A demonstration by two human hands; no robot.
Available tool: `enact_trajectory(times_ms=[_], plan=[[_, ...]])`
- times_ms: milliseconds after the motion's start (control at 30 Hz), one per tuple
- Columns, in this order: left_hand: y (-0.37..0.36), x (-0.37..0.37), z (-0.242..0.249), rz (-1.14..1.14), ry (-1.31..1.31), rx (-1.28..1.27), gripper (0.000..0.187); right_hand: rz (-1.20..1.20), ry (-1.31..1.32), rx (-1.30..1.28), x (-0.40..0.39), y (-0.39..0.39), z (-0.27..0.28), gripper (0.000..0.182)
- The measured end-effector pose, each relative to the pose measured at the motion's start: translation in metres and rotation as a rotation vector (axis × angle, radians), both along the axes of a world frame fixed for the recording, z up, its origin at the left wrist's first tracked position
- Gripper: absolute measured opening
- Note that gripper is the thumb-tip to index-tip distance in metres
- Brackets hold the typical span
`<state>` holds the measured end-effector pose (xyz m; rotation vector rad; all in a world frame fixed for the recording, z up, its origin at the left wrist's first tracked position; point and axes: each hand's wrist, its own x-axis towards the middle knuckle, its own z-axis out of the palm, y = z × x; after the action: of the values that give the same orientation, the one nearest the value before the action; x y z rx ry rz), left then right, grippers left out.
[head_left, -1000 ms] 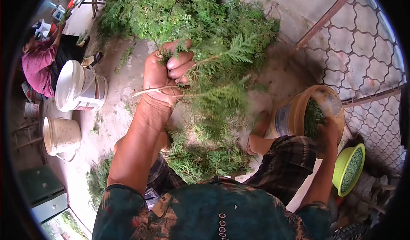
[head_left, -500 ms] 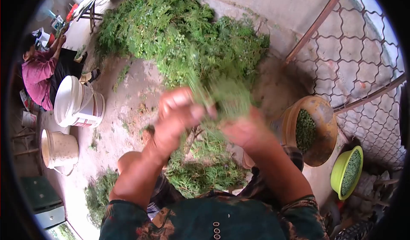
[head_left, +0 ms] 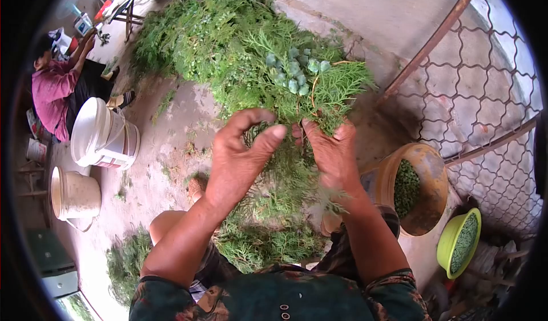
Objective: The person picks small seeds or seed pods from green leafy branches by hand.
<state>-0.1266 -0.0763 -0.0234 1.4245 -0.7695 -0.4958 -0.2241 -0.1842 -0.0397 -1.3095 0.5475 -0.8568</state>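
Observation:
A leafy conifer sprig (head_left: 345, 87) with a cluster of bluish-green cones (head_left: 294, 75) is pinched by its stem in my right hand (head_left: 334, 149). The sprig points up and away from me, over the big heap of cut greenery (head_left: 194, 41). Just left of the stem is my left hand (head_left: 242, 149), its thumb and forefinger curved with a gap between them and nothing held. Beneath both hands, more cut sprigs (head_left: 268, 244) lie between my legs; some loose foliage there looks blurred.
On the right stand a tan bucket (head_left: 439, 172) and a lime-green basin (head_left: 442, 249), both with green cones inside, beside a wire mesh panel (head_left: 445, 87). White bucket (head_left: 88, 132) and beige bucket (head_left: 83, 198) are on the left. A person (head_left: 54, 92) sits behind them.
My hands were close together around blurred greenery. Now they have come apart: the left is free of it, while the right holds a sprig whose cones show clearly.

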Motion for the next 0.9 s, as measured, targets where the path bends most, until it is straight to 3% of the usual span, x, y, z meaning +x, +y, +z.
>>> enact_trajectory(times_ms=[100, 167, 233, 300, 367, 433, 533, 567, 600, 633, 700, 767, 800, 900], plan=[[-0.005, -0.003, -0.009, 0.064, -0.188, 0.063, 0.030, 0.075, 0.123, -0.061, 0.000, 0.009, -0.003, 0.012], [-0.009, -0.001, -0.013, 0.051, -0.145, 0.062, 0.027, 0.074, 0.073, -0.340, 0.004, 0.017, -0.015, 0.014], [-0.012, 0.001, -0.014, 0.090, 0.184, -0.110, 0.023, 0.040, 0.241, -0.277, 0.008, 0.026, -0.023, 0.014], [-0.017, 0.007, -0.018, 0.166, 0.094, -0.194, 0.017, 0.086, 0.129, -0.095, 0.015, 0.031, -0.030, 0.015], [-0.014, 0.008, -0.013, 0.189, 0.222, -0.169, 0.013, 0.064, 0.052, -0.030, 0.018, 0.039, -0.032, 0.016], [-0.012, 0.010, -0.017, 0.168, 0.176, -0.149, 0.011, 0.043, -0.024, 0.041, 0.021, 0.043, -0.038, 0.017], [-0.014, 0.011, -0.026, 0.283, -0.101, -0.079, 0.009, 0.050, -0.059, -0.098, 0.020, 0.041, -0.040, 0.018], [-0.014, 0.010, -0.024, 0.281, -0.102, -0.078, 0.009, 0.159, -0.056, 0.338, 0.014, 0.038, -0.021, 0.019], [-0.015, 0.007, -0.016, 0.217, 0.059, -0.210, 0.008, 0.267, -0.052, 0.774, 0.010, 0.035, -0.010, 0.019], [-0.015, 0.006, -0.009, 0.150, 0.218, -0.339, 0.006, 0.266, -0.056, 0.775, 0.008, 0.031, -0.011, 0.019], [-0.009, 0.015, -0.005, 0.060, 0.279, -0.280, 0.009, 0.454, -0.153, 1.164, 0.002, 0.025, -0.021, 0.028], [-0.008, 0.019, -0.008, 0.162, 0.378, -0.086, 0.012, 0.502, 0.008, 0.477, -0.002, 0.020, -0.040, 0.039], [-0.007, 0.021, -0.011, 0.184, 0.359, -0.054, 0.014, 0.342, 0.161, 0.460, -0.002, 0.023, -0.024, 0.044], [-0.006, 0.025, -0.011, 0.161, 0.287, -0.079, 0.017, 0.335, 0.448, 0.106, -0.031, 0.001, 0.011, 0.045]])
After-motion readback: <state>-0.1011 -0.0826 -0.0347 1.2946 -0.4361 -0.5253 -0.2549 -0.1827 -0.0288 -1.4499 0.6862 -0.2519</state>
